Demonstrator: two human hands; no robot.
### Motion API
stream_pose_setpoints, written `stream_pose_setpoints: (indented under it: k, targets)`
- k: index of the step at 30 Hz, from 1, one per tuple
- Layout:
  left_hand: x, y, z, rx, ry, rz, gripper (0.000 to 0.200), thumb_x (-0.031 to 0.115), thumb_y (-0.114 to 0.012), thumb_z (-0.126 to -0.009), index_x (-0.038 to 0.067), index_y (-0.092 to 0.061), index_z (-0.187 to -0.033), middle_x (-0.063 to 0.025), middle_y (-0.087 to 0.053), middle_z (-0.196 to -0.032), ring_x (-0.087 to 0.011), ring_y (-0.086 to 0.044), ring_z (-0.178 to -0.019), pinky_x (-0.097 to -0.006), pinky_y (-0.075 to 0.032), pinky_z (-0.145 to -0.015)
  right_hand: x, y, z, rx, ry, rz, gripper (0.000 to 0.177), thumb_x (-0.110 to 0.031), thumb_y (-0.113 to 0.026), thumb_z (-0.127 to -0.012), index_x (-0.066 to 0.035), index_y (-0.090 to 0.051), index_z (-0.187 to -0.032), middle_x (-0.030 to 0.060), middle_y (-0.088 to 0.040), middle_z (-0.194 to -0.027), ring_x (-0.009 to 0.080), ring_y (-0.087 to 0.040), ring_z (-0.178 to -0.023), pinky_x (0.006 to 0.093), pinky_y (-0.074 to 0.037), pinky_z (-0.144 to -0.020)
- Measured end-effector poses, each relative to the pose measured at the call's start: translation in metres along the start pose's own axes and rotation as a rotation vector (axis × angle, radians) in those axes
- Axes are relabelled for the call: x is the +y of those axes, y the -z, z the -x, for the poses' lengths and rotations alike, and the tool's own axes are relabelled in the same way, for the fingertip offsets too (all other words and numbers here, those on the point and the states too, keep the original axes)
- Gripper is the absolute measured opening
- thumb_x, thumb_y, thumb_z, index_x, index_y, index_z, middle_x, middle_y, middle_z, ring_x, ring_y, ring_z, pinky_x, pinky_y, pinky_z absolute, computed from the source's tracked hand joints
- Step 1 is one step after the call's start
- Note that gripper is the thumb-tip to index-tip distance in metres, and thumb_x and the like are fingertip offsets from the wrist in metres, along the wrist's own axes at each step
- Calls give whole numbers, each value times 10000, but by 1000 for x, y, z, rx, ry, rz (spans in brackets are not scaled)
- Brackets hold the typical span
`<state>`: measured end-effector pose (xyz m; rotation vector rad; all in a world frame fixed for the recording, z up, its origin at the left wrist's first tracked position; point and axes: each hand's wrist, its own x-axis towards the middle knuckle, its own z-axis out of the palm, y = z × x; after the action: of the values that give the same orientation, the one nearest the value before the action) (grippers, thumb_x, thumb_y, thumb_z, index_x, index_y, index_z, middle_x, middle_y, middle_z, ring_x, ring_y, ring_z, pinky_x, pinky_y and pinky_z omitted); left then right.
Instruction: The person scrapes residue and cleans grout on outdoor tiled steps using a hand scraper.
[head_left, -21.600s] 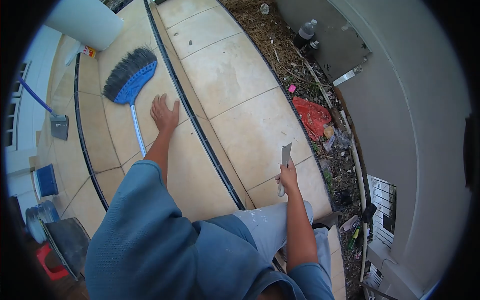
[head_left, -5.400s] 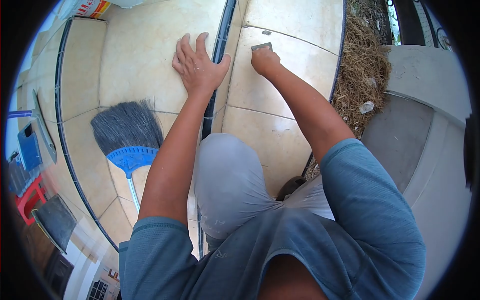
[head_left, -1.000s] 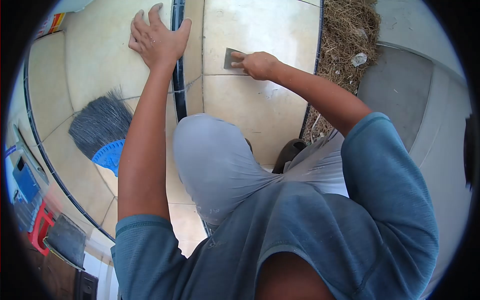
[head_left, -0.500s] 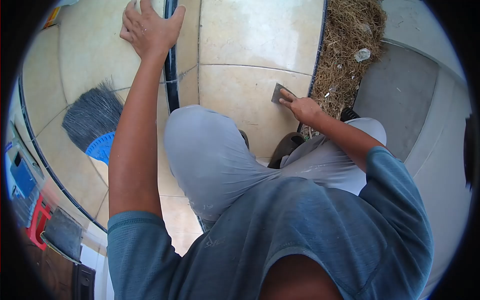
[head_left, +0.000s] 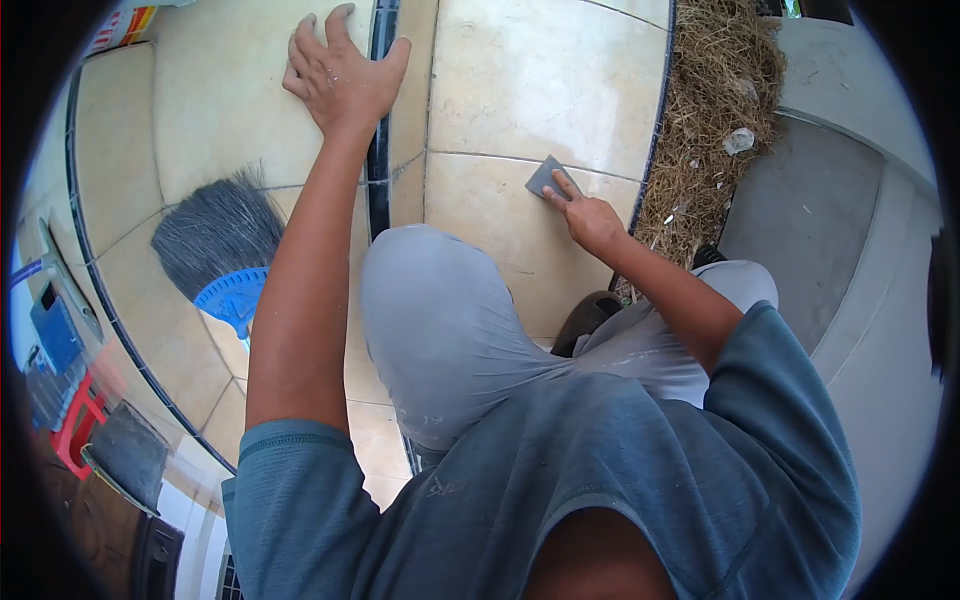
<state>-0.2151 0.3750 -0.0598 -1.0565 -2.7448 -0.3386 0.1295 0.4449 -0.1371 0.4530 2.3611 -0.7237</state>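
Observation:
My left hand (head_left: 347, 82) rests with its fingers spread on the raised tiled ledge, beside the black edge trim (head_left: 380, 130). In my right hand (head_left: 592, 218) is a small, flat grey scraper (head_left: 548, 178), with the fingers pressed on it. The scraper lies against a beige floor tile (head_left: 480, 225), close to the grout line above it. Its far corner points away from me, and the part under my palm is hidden. Left of my left forearm, a broom (head_left: 218, 235) with grey bristles and a blue head lies on the ledge.
A strip of dry straw (head_left: 705, 130) with white scraps borders the tiles on the right, and beyond it lies a grey slab (head_left: 805, 210). At the lower left are a red plastic item (head_left: 78, 430) and a dark flat panel (head_left: 128, 455). My knees are close to both arms.
My right hand has slid the scraper leftward over the tile and turned it. The view has shifted, so the surroundings sit further right; my left hand stays on the ledge.

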Motion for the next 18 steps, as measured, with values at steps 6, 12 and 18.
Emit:
stream_pose_setpoints:
  k: [6,12,18]
  targets:
    - [9,12,-9,-33,57,32,723,502,-702,-732,164,-497,-1338,-137,-357,-1429,-290,-283,-1368,-478,-187,-1101,-63,80,-198,476,-86,-59,436,-82,-420,-908,-107,-553,-1322,182,-393,-1477,337,-681,-915,426,-562,-762]
    - [12,18,-4,-85,87,34,720,475,-709,-736,163,-477,-1343,-149,-352,-1428,-295,-273,-1374,-481,-180,-1101,-12,79,-138,406,-108,-91,539,-45,-457,-847,-126,-499,-1377,177,-350,-1507,353,-681,-862,436,-563,-739]
    - [14,21,-8,-124,111,64,728,433,-728,-726,164,-460,-1348,-171,-314,-1442,-319,-259,-1377,-492,-159,-1112,2,30,-60,181,-237,-122,678,19,-497,-781,-152,-438,-1434,196,-251,-1551,377,-674,-933,444,-561,-781]
